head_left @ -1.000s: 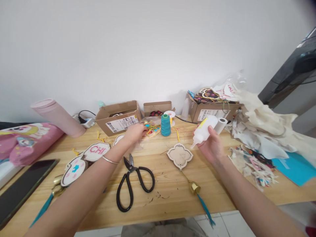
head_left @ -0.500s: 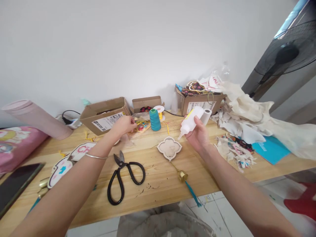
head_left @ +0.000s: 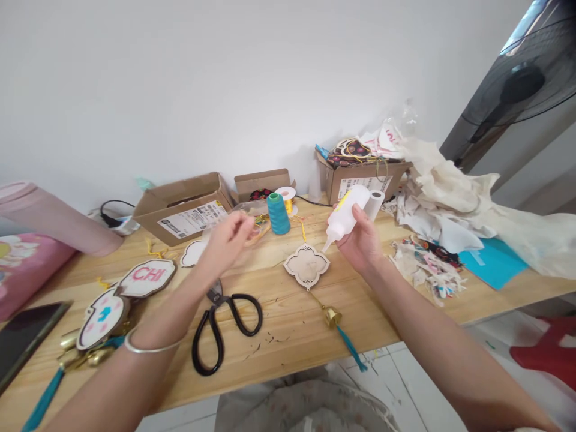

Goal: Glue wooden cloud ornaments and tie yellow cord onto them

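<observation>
My right hand [head_left: 360, 246] is closed around a white glue bottle [head_left: 344, 216], whose nozzle points down and left, just above a wooden quatrefoil ornament [head_left: 306, 264] lying flat on the wooden table [head_left: 288, 348]. A gold bell [head_left: 333, 316] and a teal tassel [head_left: 351, 350] trail from the ornament toward the table's front edge. My left hand [head_left: 227, 240], with a silver bangle on the wrist, hovers above the table, smeared by motion. It is near a clear bag of beads [head_left: 256, 221] and above the black scissors [head_left: 225, 324].
A teal thread spool [head_left: 278, 213], three cardboard boxes [head_left: 182, 207] and a paper roll [head_left: 374, 204] line the back. White "CHI" pieces [head_left: 146, 277], a phone [head_left: 22, 336] and a pink bottle [head_left: 54, 219] lie left. Fabric scraps [head_left: 427, 273], blue paper [head_left: 492, 264] and a fan [head_left: 522, 84] are on the right.
My left hand has drawn back from the bead bag toward me. The right hand with the bottle has barely moved. The camera has swung a little to the right.
</observation>
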